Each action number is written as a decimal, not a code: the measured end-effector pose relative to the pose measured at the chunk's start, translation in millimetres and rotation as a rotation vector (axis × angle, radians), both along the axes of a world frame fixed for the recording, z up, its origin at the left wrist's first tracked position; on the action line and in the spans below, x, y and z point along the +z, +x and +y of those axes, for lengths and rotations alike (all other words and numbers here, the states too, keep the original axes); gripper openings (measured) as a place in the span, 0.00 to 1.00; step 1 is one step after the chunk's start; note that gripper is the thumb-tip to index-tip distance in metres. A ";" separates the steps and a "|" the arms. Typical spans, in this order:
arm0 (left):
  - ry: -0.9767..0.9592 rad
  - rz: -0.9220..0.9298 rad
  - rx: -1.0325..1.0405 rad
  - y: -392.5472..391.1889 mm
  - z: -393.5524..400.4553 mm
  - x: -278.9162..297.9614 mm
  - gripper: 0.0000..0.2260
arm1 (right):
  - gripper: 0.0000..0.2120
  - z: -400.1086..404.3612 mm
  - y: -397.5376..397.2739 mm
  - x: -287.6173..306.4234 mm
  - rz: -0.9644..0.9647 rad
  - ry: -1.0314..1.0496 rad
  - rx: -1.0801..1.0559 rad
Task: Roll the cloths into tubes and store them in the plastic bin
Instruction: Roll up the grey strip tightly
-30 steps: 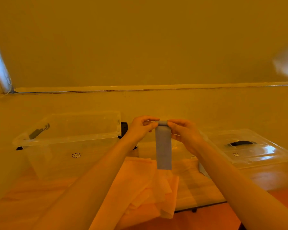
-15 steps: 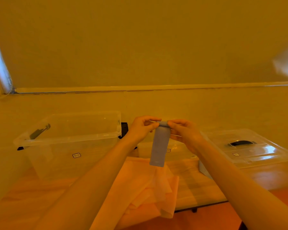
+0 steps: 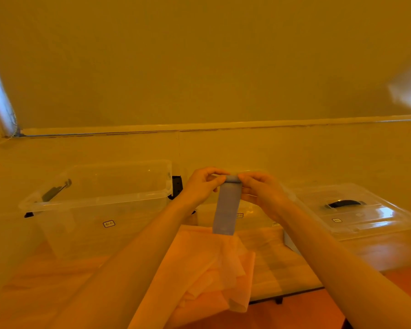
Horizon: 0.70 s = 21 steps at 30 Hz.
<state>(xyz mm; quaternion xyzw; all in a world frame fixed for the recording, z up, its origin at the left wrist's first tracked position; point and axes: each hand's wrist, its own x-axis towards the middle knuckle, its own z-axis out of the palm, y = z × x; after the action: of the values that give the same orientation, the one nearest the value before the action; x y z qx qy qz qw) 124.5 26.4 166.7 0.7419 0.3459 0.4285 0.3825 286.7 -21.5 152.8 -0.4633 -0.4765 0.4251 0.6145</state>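
A narrow grey-blue cloth (image 3: 226,210) hangs in the air in front of me, its top end wound into a small roll. My left hand (image 3: 203,186) pinches the roll's left end and my right hand (image 3: 259,191) pinches its right end. The loose strip dangles down toward a pile of pale peach cloths (image 3: 214,267) on the wooden table. A clear plastic bin (image 3: 100,200) without a lid stands at the left, with nothing visible inside.
A clear bin lid with a dark handle (image 3: 351,210) lies at the right on the table. Another clear container (image 3: 247,212) sits behind my hands. A wall runs close behind. The table's front edge (image 3: 282,295) shows at the lower right.
The hanging strip has become shorter as the roll at the top took up more cloth. Its lower end swung slightly left. Both hands stayed in about the same place.
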 end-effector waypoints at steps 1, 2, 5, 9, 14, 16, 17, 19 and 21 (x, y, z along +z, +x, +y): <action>0.002 -0.001 -0.002 -0.3 -0.6 0.0 0.08 | 0.05 -0.5 -0.2 -0.2 -0.013 -0.011 -0.006; 0.000 -0.003 -0.004 -0.4 -1.2 -0.5 0.09 | 0.04 -0.1 0.0 -0.9 -0.020 -0.015 -0.015; -0.043 0.000 0.005 -0.2 -2.6 -1.6 0.09 | 0.04 1.7 1.6 -2.6 -0.004 -0.007 -0.029; -0.114 0.034 0.004 0.6 -1.7 -3.2 0.09 | 0.07 0.7 3.3 -3.8 0.001 0.010 0.000; -0.039 0.025 0.010 1.3 -1.3 -3.5 0.08 | 0.10 0.8 1.8 -6.5 0.024 0.025 0.006; -0.012 0.007 -0.013 1.3 -2.8 -2.1 0.08 | 0.10 0.7 1.0 -6.5 0.037 -0.012 0.007; -0.008 -0.002 -0.021 1.3 -3.5 -1.7 0.08 | 0.11 0.9 1.0 -6.9 0.022 -0.038 0.001; -0.002 -0.001 -0.024 0.8 -3.0 -2.5 0.09 | 0.10 1.6 1.9 -7.8 -0.006 -0.064 -0.018; -0.008 0.015 -0.024 0.2 -2.6 -3.7 0.10 | 0.08 2.5 3.3 -9.1 0.002 -0.050 -0.030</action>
<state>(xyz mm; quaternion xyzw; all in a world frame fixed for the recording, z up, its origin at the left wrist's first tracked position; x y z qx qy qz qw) 124.8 23.8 163.0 0.7478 0.3414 0.4169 0.3878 289.9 -19.0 143.6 -0.4853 -0.4582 0.4279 0.6095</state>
